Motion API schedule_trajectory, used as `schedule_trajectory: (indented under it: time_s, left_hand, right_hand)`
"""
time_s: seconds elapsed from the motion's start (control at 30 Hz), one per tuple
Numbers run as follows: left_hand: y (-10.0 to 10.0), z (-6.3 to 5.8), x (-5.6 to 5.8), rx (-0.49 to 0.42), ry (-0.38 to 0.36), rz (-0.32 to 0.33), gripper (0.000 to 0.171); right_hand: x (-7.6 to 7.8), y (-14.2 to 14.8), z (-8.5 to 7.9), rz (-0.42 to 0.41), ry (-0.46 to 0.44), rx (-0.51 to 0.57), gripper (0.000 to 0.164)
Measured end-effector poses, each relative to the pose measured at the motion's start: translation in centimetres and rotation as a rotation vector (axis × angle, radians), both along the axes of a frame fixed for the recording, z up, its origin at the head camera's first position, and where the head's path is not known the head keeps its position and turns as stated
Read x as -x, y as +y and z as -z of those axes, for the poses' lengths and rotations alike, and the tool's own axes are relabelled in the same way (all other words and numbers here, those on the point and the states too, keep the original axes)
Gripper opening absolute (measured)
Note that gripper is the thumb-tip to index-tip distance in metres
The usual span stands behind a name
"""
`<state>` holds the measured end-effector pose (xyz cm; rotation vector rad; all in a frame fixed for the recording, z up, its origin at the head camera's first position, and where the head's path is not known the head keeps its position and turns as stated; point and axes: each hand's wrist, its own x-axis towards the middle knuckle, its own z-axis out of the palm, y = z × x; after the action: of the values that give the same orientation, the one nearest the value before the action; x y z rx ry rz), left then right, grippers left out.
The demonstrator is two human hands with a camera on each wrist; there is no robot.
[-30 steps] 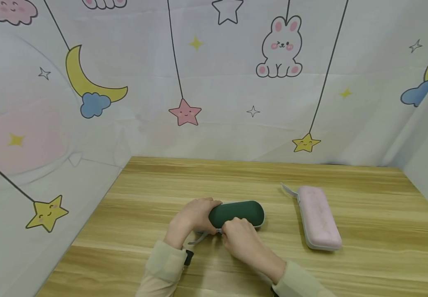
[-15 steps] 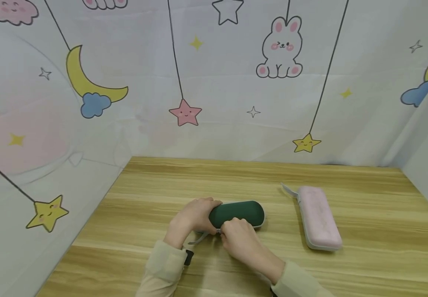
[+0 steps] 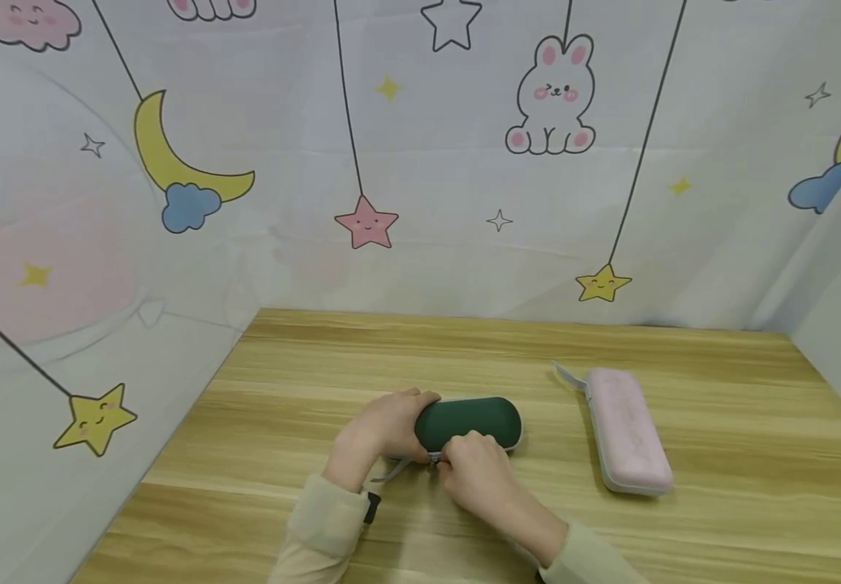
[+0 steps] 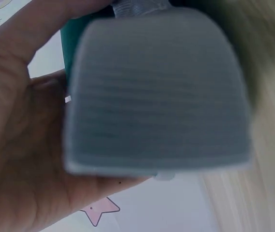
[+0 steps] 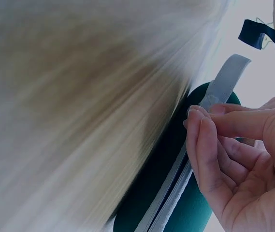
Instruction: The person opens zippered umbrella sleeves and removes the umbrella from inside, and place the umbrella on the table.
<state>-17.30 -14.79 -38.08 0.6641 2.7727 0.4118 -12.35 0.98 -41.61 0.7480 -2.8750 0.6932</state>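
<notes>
A green hard-shell zip case (image 3: 469, 422) lies on the table in the head view, with a light zipper (image 5: 170, 191) along its front side. My left hand (image 3: 388, 425) grips its left end, thumb in front and fingers behind. At the front seam my right hand (image 3: 480, 477) has curled fingers; in the right wrist view, thumb and fingertips pinch at the zipper near the grey strap (image 5: 228, 79). The pinched zipper pull is hidden by the fingertips. Close up in the left wrist view, the strap's wide ribbed end (image 4: 156, 96) covers much of the case.
A pink zip case (image 3: 628, 430) with a pale strap (image 3: 568, 375) lies to the right on the wooden table (image 3: 362, 349). Behind and at the sides hangs a white cloth (image 3: 449, 162) printed with stars, a moon and a rabbit. A black band (image 3: 371, 507) sits at the left sleeve.
My right hand has shifted slightly right along the front seam, showing a bit more of the zipper between the hands. My left hand keeps its grip, and the pink case stays put.
</notes>
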Motion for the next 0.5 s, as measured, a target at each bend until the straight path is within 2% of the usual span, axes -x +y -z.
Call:
schedule_trajectory:
  time_s: [0.1, 0.33, 0.5]
  left_hand:
    - [0.3, 0.0, -0.1, 0.007, -0.001, -0.005, 0.077]
    - [0.9, -0.1, -0.3, 0.038, 0.023, -0.016, 0.079]
    - [1.2, -0.1, -0.3, 0.05, 0.047, -0.021, 0.08]
  right_hand:
    - [-0.1, 0.4, -0.1, 0.015, -0.003, 0.027, 0.033]
    - [-0.2, 1.2, -0.6, 0.033, 0.027, 0.063, 0.009]
    - [-0.3, 1.7, -1.0, 0.02, 0.024, 0.072, 0.006]
